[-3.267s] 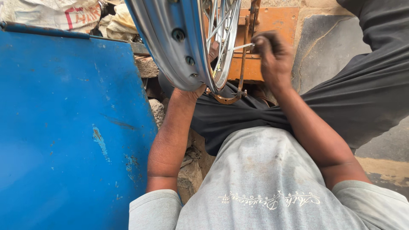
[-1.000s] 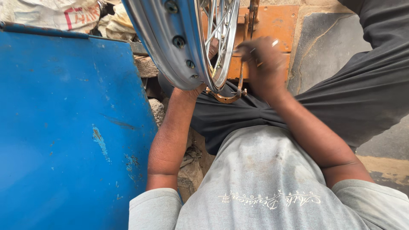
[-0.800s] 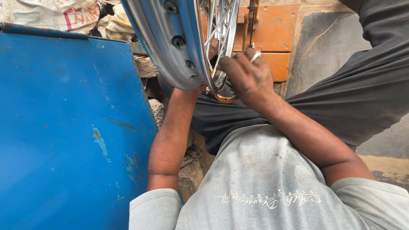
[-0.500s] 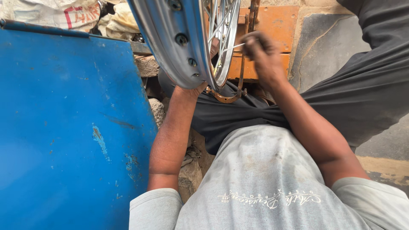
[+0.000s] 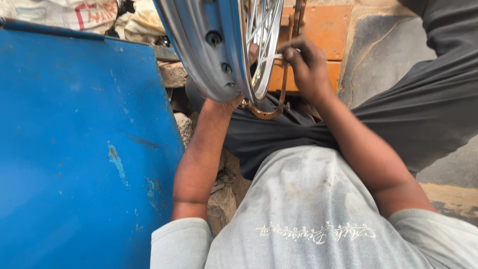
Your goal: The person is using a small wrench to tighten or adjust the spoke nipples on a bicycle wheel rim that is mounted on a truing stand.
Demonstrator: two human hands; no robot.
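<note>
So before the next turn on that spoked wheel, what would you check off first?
1. Wheel rim steadied from below: ok, the left hand presses up under its lower edge.
2. Right hand at the spokes: ok, its fingers are pinched beside them.
3. What the right hand pinches: cannot tell, only a thin metal piece shows and it is blurred.
4. Rusty stand holding the wheel upright: ok, the wheel sits within its brown frame.
5. Left fingers out of the spokes: cannot tell, the rim hides them.
6. Blue panel away from the wheel: ok, it lies off to the left.
</note>
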